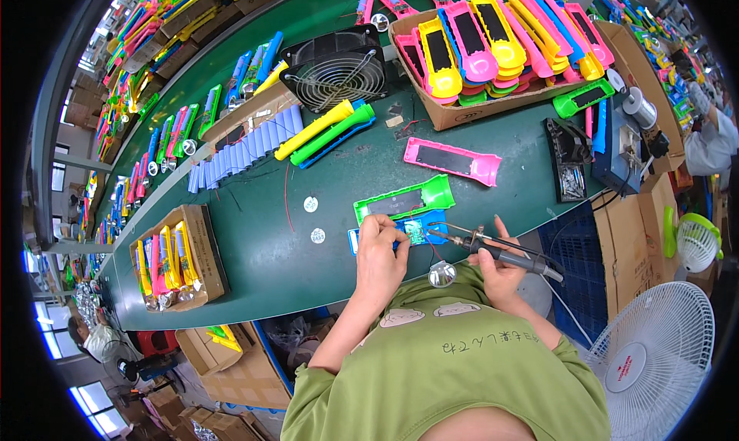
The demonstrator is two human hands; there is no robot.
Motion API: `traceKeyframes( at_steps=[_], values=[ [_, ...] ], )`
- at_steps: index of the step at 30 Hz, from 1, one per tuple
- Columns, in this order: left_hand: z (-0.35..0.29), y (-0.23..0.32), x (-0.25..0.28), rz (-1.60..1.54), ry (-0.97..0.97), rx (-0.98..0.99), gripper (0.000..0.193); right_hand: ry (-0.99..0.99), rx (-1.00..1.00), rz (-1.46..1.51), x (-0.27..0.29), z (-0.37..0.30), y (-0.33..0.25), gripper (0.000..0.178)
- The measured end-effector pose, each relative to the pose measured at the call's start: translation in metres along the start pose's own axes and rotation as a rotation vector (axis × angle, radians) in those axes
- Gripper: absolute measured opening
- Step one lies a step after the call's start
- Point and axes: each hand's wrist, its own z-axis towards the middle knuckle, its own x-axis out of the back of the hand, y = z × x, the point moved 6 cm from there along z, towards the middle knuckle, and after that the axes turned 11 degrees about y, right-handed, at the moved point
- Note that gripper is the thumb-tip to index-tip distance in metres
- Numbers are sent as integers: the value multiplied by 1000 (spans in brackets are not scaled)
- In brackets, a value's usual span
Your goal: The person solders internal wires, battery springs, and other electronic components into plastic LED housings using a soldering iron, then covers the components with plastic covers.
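Reflector: a small shiny reflector (442,273) lies at the table's near edge, between the two hands.
Right hand: the right hand (499,265) is closed around the handle of a soldering iron (500,252), whose tip points left toward the board.
Left hand: the left hand (379,255) is curled with fingertips pinched down on the blue shell (400,232); what it pinches is too small to tell.
Board: a small green circuit board (416,231) sits in the blue shell, just left of the iron's tip.
Green shell: a green shell (404,199) lies just beyond the blue one, touching it.
Discs: two small white discs (314,219) lie on the green table (262,264) to the left.
Pink shell: a pink shell (452,159) lies farther back.
Fan: a black fan (336,70) stands behind it.
Box: a cardboard box (493,48) of coloured shells sits at the far right.
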Motion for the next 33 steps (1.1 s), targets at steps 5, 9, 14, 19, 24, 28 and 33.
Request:
traceKeyframes(
  at_steps=[5, 9, 14, 19, 24, 28, 33],
  values=[
    [-15, 3, 9, -96, 23, 33, 7, -42, 38, 8, -1, -2, 0, 19],
    [-71, -34, 17, -933, 133, 797, 22, -43, 28, 54, -2, -1, 0, 19],
    [-96, -71, 30, -1078, 323, 1034, 31, -54, -9, 61, -6, 0, -1, 18],
    [-40, -22, 55, 50, 421, 30, 23, -67, 81, -48, -9, 4, -8, 14],
    [-25, 7, 26, -49, 271, -286, 21, -109, 138, -88, -7, 2, -14, 14],
    [-23, 8, 13, 20, 141, -288, 20, -124, 199, -146, -2, 1, -15, 14],
    [-25, 18, 5, 200, 81, -507, 25, -86, 147, -144, 0, 3, -17, 13]
  ],
)
